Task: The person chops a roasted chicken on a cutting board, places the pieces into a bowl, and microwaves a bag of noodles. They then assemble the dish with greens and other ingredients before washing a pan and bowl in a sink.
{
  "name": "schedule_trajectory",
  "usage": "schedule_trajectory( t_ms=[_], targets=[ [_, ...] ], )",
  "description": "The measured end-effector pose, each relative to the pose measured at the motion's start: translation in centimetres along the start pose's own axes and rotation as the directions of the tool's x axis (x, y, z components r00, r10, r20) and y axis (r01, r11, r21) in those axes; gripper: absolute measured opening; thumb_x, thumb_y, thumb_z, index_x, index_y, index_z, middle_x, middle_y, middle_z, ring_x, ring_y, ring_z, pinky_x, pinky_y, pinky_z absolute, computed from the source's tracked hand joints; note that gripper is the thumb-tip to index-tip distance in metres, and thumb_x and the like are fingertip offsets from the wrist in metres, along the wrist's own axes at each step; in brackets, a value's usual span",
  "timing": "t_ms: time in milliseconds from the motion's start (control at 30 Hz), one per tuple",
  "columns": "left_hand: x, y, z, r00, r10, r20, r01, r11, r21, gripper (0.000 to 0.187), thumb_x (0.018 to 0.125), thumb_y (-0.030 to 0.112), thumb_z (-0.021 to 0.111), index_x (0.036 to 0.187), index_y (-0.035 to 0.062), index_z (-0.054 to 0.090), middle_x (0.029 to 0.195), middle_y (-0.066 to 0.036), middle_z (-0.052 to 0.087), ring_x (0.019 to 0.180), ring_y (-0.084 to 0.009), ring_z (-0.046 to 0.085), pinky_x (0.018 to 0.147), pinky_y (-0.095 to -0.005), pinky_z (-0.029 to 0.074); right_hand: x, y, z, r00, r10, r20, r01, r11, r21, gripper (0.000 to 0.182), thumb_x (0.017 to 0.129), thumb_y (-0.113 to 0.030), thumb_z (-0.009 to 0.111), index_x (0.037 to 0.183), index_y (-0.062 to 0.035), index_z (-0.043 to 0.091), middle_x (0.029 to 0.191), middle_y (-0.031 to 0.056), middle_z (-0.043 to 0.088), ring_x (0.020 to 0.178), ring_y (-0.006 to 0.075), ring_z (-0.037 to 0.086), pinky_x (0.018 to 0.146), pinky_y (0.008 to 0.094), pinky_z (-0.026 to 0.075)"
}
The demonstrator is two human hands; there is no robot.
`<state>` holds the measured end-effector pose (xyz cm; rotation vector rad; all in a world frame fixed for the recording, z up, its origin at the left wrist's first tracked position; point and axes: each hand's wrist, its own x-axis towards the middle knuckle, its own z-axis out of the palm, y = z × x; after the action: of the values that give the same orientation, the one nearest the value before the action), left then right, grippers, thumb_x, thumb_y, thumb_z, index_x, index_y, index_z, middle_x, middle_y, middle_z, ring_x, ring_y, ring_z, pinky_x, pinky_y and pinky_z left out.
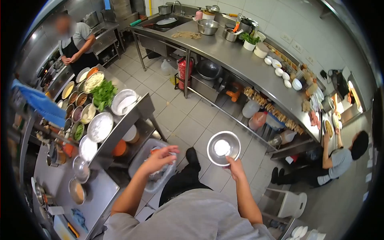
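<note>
My right hand (pixel 235 169) grips the rim of a round metal bowl (pixel 213 145), thumb over the edge, and holds it out above the tiled floor. A bright white patch shows at the bowl's bottom. My left hand (pixel 161 160) hangs in the air with its fingers stretched out and nothing in them. Below that hand, overlapping it in this view, stands a translucent plastic tub (pixel 136 161). To the left, on the prep counter, are a white-filled bowl (pixel 100 127), a bunch of green leaves (pixel 103 95) and a white bowl with a spoon (pixel 123 100).
A long steel counter (pixel 236 52) with a sink (pixel 178 21) runs along the back. A fire extinguisher (pixel 184 72) stands beneath it. One person (pixel 82 44) stands at the far left, another (pixel 340 160) works at the right counter. A white plastic chair (pixel 289 202) is behind right.
</note>
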<state>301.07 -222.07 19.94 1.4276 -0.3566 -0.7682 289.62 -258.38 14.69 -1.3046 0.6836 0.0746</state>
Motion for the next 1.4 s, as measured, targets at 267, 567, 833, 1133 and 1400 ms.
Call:
schedule_trajectory(
  t_ms=[267,567,833,1133,1400],
  targets=[
    [16.7,12.9,-11.6,0.918,0.135,-0.374,-0.175,0.982,-0.075,0.031,0.099,0.015,0.058,0.127,0.0033,0.057,0.116,-0.008,0.065,0.095,-0.0136,0.061,0.080,-0.0286,0.052,24.0,-19.8,-0.1,0.988,-0.117,-0.102,0.121,0.992,0.042,0.037,0.096,-0.032,0.062,0.121,-0.0042,0.056,0.096,0.0060,0.068,0.072,0.0166,0.065,0.050,0.0313,0.049],
    [27.6,25.8,-26.3,0.929,0.163,-0.333,-0.113,0.980,0.163,0.030,0.098,0.015,0.062,0.125,0.0044,0.060,0.115,-0.004,0.067,0.097,-0.0091,0.059,0.084,-0.0264,0.050,49.6,-32.3,0.7,0.957,-0.198,-0.210,0.215,0.975,0.060,0.052,0.097,-0.037,0.061,0.136,-0.0039,0.049,0.127,0.0135,0.061,0.111,0.0259,0.063,0.087,0.0422,0.053],
    [45.0,33.5,-42.0,0.913,0.104,-0.394,0.083,0.899,0.430,0.035,0.097,0.016,0.063,0.130,0.0048,0.057,0.116,-0.002,0.066,0.091,-0.0065,0.056,0.083,-0.0254,0.049,70.3,-44.7,9.3,0.960,-0.276,-0.040,0.138,0.593,-0.793,0.034,0.088,-0.027,0.071,0.101,0.0018,0.061,0.089,0.0120,0.065,0.080,0.0205,0.063,0.068,0.0370,0.052],
    [57.9,37.6,-58.8,0.830,-0.090,-0.551,0.342,0.862,0.374,0.042,0.096,0.027,0.065,0.133,0.0076,0.056,0.120,-0.004,0.064,0.103,-0.0100,0.058,0.085,-0.0276,0.050,77.1,-61.2,23.3,0.949,-0.140,0.282,0.313,0.512,-0.800,0.040,0.089,-0.024,0.071,0.120,-0.0001,0.063,0.105,0.0114,0.070,0.095,0.0175,0.066,0.083,0.0320,0.053],
    [83.3,35.5,-87.1,0.779,0.534,-0.328,0.367,0.035,0.929,0.067,0.086,0.037,0.070,0.140,0.0045,0.048,0.145,-0.022,0.046,0.137,-0.0384,0.042,0.114,-0.0517,0.030,91.9,-55.8,61.5,0.638,-0.024,0.770,0.136,0.987,-0.082,0.048,0.105,-0.032,0.046,0.143,-0.0023,0.044,0.139,0.0147,0.054,0.125,0.0242,0.054,0.102,0.0375,0.045]
  ],
)
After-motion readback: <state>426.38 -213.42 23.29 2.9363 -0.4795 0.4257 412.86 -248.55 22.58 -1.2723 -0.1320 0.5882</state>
